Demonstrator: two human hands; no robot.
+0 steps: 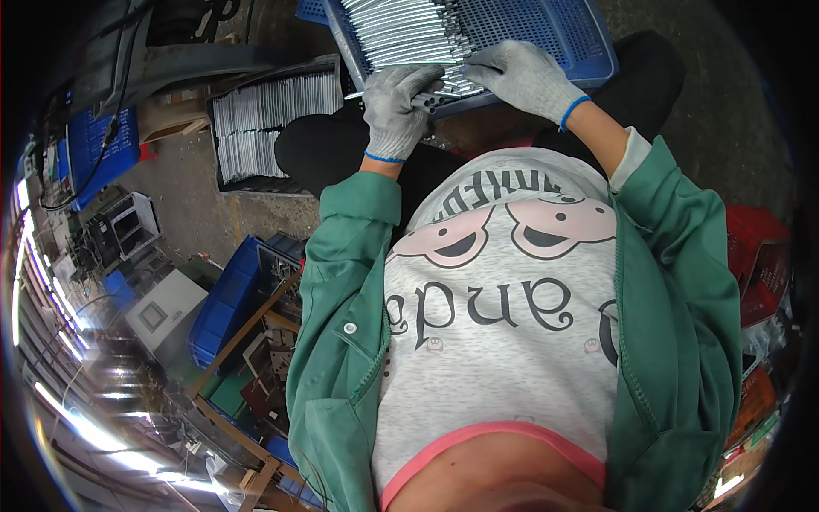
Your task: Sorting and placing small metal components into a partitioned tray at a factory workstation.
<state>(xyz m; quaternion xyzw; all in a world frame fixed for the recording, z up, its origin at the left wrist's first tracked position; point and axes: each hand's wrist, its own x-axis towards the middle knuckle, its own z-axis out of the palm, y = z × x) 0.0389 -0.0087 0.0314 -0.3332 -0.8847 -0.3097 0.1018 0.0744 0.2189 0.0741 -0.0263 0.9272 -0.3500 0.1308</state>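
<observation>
My left hand, in a grey knit glove with a blue cuff, is closed around a few metal tubes, their open ends sticking out toward my body. In a matching glove, my right hand reaches over the near edge of a blue perforated plastic basket. Its thumb and fingers are pinched together at the ends of the tubes there; what lies between the fingertips is too small to make out. Inside the basket, many shiny metal tubes lie side by side in a layered pile.
Left of my knee, a dark crate holds rows of similar metal tubes. Farther left are blue bins, a pale cabinet and a wooden frame. A red plastic crate stands to my right. My legs flank the basket.
</observation>
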